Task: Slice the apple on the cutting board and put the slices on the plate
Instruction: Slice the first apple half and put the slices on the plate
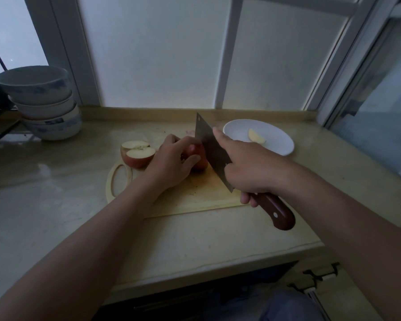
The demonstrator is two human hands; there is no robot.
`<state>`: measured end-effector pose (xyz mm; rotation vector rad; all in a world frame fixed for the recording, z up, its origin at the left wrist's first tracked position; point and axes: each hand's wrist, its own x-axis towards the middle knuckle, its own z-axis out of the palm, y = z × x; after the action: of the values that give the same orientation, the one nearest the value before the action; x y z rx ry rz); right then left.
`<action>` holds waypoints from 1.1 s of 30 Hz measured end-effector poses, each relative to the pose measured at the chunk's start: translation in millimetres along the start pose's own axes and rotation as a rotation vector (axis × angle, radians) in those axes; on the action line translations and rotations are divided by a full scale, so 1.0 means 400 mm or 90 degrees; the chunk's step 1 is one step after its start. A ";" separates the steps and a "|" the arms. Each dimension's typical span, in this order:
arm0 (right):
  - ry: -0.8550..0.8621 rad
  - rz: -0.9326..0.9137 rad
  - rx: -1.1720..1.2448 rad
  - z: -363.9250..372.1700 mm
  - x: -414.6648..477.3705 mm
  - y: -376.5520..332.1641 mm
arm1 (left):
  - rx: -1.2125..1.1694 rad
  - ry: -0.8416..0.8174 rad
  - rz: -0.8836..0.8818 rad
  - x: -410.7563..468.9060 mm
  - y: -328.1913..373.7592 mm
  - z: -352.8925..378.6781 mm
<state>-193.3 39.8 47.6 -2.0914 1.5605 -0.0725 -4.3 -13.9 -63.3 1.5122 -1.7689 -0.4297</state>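
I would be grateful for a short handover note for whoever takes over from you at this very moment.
Left hand holds an apple piece on the cutting board.
Right hand grips the cleaver, blade at that piece.
Done: one slice lies on the plate.
Left: slice the held piece and the cut apple portion at the board's far left, then plate all slices.

Red apple piece sits mid-frame on the pale cutting board. A cut half lies left, faces up. One slice rests on the white plate.
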 end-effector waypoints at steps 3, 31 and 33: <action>-0.007 0.013 0.018 0.005 -0.016 0.004 | 0.000 0.000 -0.006 0.000 0.002 -0.002; -0.026 0.033 0.027 0.062 0.064 0.009 | 0.010 0.022 0.020 0.000 -0.006 0.005; -0.030 0.041 0.036 0.052 0.057 0.020 | 0.003 0.022 0.017 -0.001 -0.004 0.004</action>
<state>-185.7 25.3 20.2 -1.9843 1.5778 -0.0443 -4.2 -14.0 -65.5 1.4896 -1.7621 -0.3838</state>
